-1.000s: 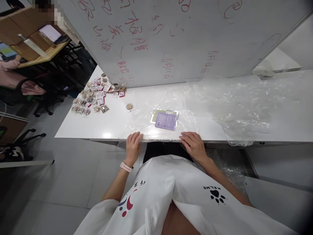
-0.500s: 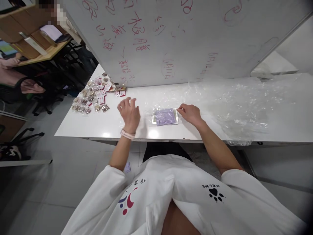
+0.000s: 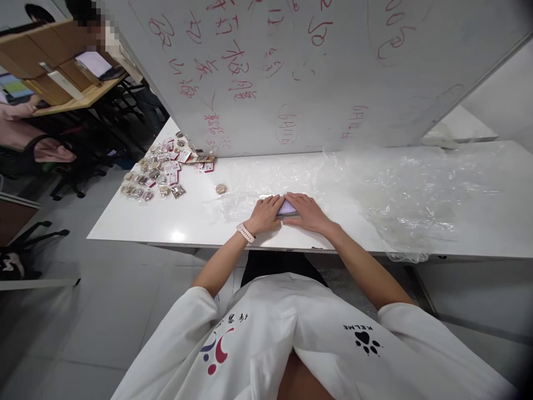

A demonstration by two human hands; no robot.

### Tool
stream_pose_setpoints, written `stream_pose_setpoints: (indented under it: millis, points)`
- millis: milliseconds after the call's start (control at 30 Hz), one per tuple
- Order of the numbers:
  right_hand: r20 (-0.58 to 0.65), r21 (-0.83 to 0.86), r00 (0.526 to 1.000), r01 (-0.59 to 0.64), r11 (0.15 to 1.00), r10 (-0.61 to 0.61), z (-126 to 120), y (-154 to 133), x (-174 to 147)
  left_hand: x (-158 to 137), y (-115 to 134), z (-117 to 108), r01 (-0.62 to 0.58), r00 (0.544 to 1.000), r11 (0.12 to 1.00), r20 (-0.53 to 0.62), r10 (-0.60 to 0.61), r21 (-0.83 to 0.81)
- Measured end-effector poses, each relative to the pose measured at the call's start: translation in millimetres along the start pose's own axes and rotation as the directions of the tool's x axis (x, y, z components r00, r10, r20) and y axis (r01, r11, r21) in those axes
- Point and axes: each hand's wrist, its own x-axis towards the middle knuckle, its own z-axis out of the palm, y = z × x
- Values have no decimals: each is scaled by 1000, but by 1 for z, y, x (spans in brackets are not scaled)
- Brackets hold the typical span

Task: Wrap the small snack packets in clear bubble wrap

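A flat purple packet (image 3: 287,208) lies near the front of the white table, mostly covered by my fingers. My left hand (image 3: 267,213) grips its left end, fingers over the top and pointing away from me. On the opposite end, my right hand (image 3: 306,212) is closed over it, with the thumb along the near edge. A silvery edge shows just behind the left fingers, its object mostly hidden. Thin clear plastic film (image 3: 233,208) spreads around and behind the packet. To the left sits a small round wrapped piece (image 3: 221,189).
Many small wrapped packets and red-and-white cards (image 3: 171,166) are heaped at the table's left end. A large crumpled clear plastic sheet (image 3: 416,189) covers the right side and overhangs the front edge. A whiteboard (image 3: 325,83) with red writing stands behind.
My left hand has moved right onto the packet, and the round wrapped piece now shows where it was. My right hand has moved left over the packet's other end.
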Motion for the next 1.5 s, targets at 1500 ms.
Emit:
stream_pose_setpoints:
  millis: [1500]
  points:
    - [-9,-48,1000,25,999,-25,34,-60,-60,-155,-66,-67,547,268,566,-512,-816,-617]
